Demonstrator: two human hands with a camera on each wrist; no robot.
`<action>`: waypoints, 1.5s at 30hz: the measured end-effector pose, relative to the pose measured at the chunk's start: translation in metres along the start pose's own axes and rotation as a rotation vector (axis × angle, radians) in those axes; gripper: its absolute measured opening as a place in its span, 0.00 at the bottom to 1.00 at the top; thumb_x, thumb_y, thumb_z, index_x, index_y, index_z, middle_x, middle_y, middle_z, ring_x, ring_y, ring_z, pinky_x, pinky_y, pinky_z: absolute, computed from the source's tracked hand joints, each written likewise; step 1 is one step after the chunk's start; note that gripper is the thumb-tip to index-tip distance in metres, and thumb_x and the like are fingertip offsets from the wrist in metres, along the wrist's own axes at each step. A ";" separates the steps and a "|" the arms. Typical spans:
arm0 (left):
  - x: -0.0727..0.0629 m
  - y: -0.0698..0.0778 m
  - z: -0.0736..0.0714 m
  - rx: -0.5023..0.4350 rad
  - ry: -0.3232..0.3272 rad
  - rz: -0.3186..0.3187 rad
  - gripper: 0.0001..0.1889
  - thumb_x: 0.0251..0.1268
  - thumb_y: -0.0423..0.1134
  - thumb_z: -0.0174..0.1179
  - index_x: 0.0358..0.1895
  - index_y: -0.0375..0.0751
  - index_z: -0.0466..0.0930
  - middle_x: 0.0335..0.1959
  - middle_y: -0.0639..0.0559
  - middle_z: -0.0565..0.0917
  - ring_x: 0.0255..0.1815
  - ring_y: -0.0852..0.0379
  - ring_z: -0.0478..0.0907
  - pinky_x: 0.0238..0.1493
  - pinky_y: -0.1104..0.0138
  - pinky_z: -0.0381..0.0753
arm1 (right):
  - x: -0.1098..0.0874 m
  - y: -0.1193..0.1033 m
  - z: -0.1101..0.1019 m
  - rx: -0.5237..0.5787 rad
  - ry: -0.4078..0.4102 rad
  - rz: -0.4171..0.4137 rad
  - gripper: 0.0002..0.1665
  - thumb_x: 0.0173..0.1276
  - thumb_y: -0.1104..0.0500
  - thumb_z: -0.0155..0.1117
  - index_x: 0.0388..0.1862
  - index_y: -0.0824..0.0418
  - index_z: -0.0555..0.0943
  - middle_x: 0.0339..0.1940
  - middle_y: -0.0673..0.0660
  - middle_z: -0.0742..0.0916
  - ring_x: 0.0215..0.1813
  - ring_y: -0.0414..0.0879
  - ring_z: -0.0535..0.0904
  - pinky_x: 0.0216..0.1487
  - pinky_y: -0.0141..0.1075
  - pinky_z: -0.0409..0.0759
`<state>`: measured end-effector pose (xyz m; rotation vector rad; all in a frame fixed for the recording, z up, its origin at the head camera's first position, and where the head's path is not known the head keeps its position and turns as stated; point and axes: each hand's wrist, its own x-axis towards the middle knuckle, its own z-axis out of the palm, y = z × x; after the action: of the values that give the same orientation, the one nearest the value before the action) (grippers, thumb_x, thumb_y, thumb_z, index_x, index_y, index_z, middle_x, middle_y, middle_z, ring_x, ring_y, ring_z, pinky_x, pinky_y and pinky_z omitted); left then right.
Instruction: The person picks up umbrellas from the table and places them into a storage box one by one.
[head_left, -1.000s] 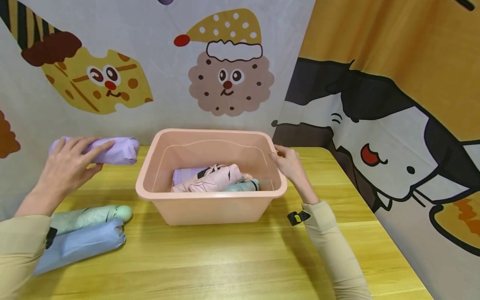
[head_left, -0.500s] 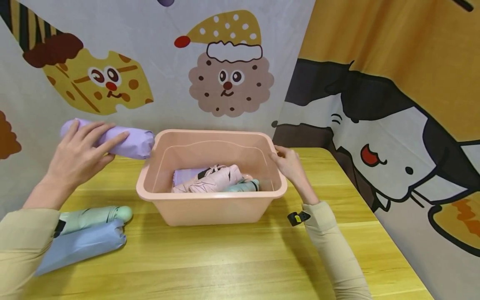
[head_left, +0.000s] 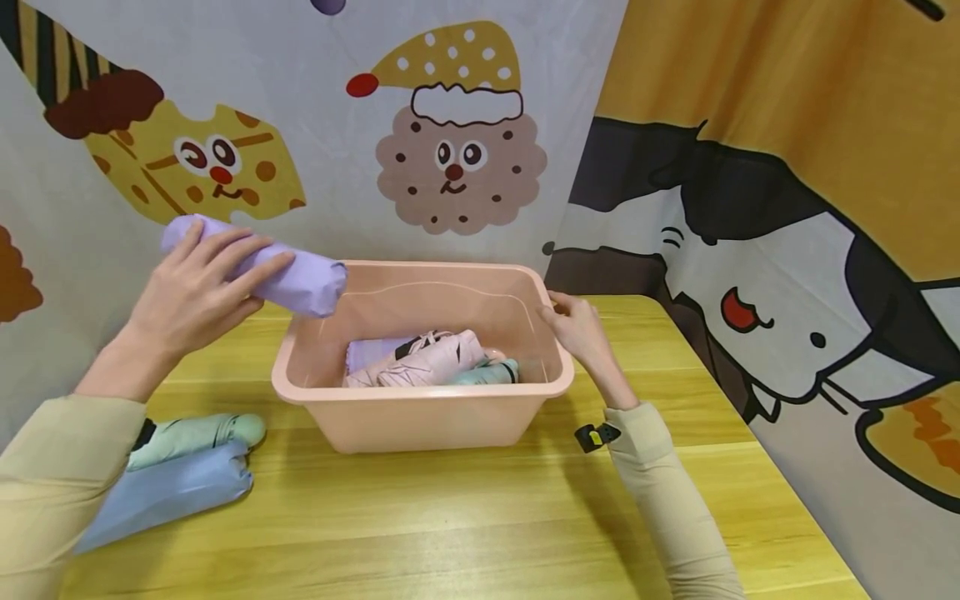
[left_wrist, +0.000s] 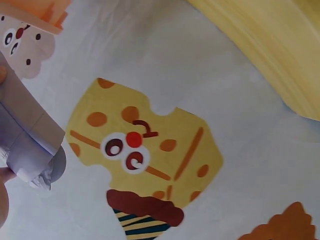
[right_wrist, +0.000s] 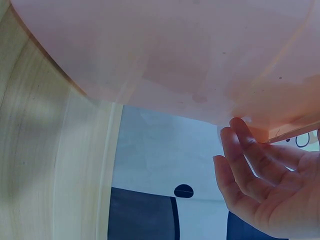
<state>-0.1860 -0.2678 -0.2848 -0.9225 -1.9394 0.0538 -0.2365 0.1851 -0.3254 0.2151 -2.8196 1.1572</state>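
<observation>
As we watch the left hand (head_left: 198,292) move rightward, the lilac roll (head_left: 303,279) comes to overlap the rear left corner of the tub (head_left: 420,423).
Its fingers hold the roll raised; the right hand (head_left: 577,329) grips the opposite rim. We judge the roll nearer to joining the bundles (head_left: 438,360) inside. A green roll (head_left: 198,435) and a blue roll (head_left: 180,490) lie on the wood-grain tabletop (head_left: 450,533), before cartoon-printed cloth (head_left: 333,179).

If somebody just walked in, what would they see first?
Probably the big pink tub on the wooden table, with rolled bundles inside. Next, maybe the purple roll held in the left hand near the tub's left side. Behind them, a smiling cookie in a spotted hat is printed on the backdrop.
</observation>
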 end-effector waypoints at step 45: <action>0.119 0.043 0.055 -0.043 -0.206 0.453 0.29 0.49 0.38 0.69 0.59 0.51 0.75 0.51 0.44 0.82 0.52 0.46 0.79 0.46 0.53 0.81 | -0.001 -0.002 0.000 0.022 0.018 -0.020 0.28 0.70 0.51 0.53 0.65 0.63 0.73 0.42 0.66 0.85 0.33 0.50 0.78 0.29 0.30 0.75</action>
<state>-0.2344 -0.1457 -0.2438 -1.4170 -1.8832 0.3843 -0.2355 0.1836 -0.3246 0.2322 -2.7840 1.1813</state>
